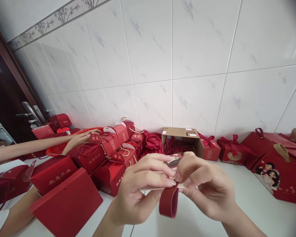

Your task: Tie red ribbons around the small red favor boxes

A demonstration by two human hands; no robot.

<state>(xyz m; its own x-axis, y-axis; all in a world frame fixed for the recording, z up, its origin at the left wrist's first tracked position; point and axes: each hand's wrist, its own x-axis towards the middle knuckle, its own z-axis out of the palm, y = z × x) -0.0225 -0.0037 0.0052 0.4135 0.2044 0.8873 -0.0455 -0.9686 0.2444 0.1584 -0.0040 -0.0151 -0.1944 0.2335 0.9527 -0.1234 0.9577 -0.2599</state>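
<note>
Both hands are raised over the white table, working on a printed gift-box piece (174, 160) with a dark and red picture and a pale edge. From its near side hangs a looped dark red strap (168, 201). My left hand (143, 187) is closed on the piece, its fingers over the top and thumb by the strap. My right hand (205, 187) pinches at the strap's upper end, close to a small gold fastener (173, 178). Fingers hide much of the piece and the exact grip of the right fingertips.
Red gift boxes (111, 143) are stacked at left, beside another person's arms (46, 144). Against the tiled wall lie a heap of red ribbons (153, 143) and an open cardboard box (180, 131). Ribbon-tied boxes (233, 153) and a large strap-handled box (281, 174) stand at right.
</note>
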